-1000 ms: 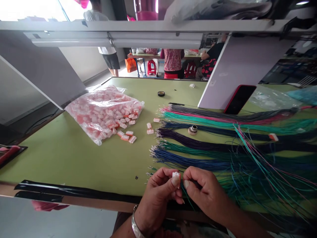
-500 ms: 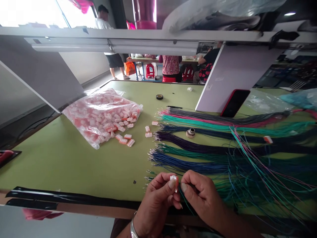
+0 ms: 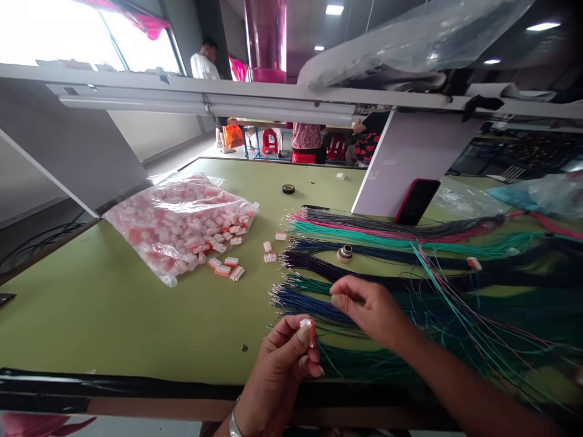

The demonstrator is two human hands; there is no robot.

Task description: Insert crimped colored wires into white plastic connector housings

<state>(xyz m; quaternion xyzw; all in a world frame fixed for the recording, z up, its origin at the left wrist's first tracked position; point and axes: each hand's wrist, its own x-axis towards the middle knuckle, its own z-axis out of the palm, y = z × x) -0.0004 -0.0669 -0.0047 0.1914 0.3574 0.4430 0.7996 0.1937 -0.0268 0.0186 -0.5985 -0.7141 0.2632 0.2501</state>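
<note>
Left hand (image 3: pixel 280 370) just behind the front edge of the green table (image 3: pixel 113 315), thumb and forefinger clamped on a small white-and-orange connector housing (image 3: pixel 308 331), held up off the tabletop, a thin metal bangle (image 3: pixel 235 428) around the wrist. Right hand (image 3: pixel 368 309) apart from it, up and to the right, above the wires, thumb and forefinger drawn together – whether on a fine wire or on nothing, impossible to tell.

Across the right half of the table, long wire bundles fanned out side by side, bare metal ends toward the table's middle: a teal bundle (image 3: pixel 328 227), a purple bundle (image 3: pixel 310 262), a blue bundle (image 3: pixel 305 306) nearest the right hand. Thin teal and pink strands crossing over them toward the right edge, with one more housing (image 3: pixel 473 263) lying on the dark wires. A small round metal fitting (image 3: pixel 345 254) resting among the bundles.

Toward the left of the table, a clear plastic bag (image 3: pixel 177 230) packed with housings, a small scatter of loose housings (image 3: pixel 230 267) between it and the wire ends. Near the far edge, a roll of black tape (image 3: pixel 288 189) and, further right, a phone in a red case (image 3: pixel 416 201) – propped against a white panel (image 3: pixel 410 164). Beyond the table, a seated person in a floral top (image 3: pixel 306 136) at another table.
</note>
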